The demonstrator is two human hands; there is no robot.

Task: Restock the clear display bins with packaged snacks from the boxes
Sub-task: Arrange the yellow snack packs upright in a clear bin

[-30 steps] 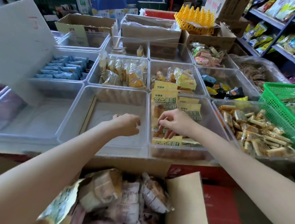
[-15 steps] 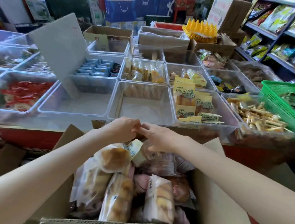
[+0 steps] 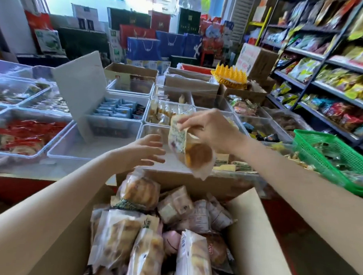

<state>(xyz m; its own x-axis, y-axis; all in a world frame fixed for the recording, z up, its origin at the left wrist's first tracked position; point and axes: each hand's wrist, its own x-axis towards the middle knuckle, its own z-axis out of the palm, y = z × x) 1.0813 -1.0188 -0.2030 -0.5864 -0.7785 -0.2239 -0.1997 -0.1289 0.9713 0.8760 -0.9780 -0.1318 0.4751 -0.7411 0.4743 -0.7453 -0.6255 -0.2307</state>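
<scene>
**Snack packet held above the open box**

While the cardboard box (image 3: pixel 253 234) stands open at the bottom of the head view, packed with clear bread and pastry packets, one snack packet (image 3: pixel 189 149) is held in the air above its far edge. The packet is pinched at its upper end by the right hand (image 3: pixel 213 131), fingers curled round the top seam; a round brown bun is seen through the clear film. A pale green printed label is noted on the packet; its writing is blurred and cannot be read. The left hand (image 3: pixel 143 151) is recorded just beside the packet, fingers straight and spread, grip released, nothing held; whether it touches the film cannot be told.

Behind the hands, clear display bins (image 3: pixel 106 123) are set in rows on the surface. Blue packets (image 3: pixel 115 109) lie in one bin, red packets (image 3: pixel 29 132) in another at left. A green basket (image 3: pixel 329 156) is recorded at right. No lettering on the bin stock is legible.
</scene>
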